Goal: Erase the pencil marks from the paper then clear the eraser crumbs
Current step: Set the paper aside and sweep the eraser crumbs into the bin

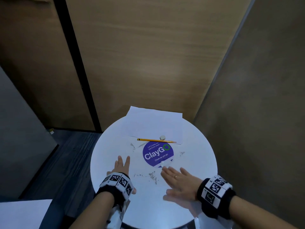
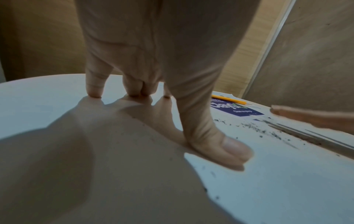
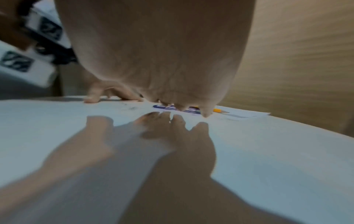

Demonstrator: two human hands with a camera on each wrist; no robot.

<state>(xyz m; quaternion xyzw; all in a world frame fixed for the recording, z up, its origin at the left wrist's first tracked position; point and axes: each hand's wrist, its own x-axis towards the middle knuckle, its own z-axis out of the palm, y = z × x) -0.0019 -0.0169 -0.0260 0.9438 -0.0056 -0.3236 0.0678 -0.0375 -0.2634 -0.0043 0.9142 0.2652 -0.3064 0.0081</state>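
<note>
Both hands lay flat on the round table [image 1: 115, 212]: left hand [image 1: 121, 169] with fingers spread, right hand [image 1: 179, 182] fingers straight beside the eraser crumbs [image 1: 152, 176]. Judging by this, crumb-clearing was underway; next, sweep them toward the near rim, clear of the paper [image 1: 155, 123], pencil [image 1: 155, 140] and eraser [image 1: 162, 137] beyond.

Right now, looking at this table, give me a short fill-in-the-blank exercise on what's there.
1. The eraser lies beside the yellow ____.
2. The round sticker on the table reads ____.
3. Dark eraser crumbs lie between the two ____.
4. The left hand rests flat with fingers ____.

Missing words: pencil; ClayGo; hands; straight
</note>
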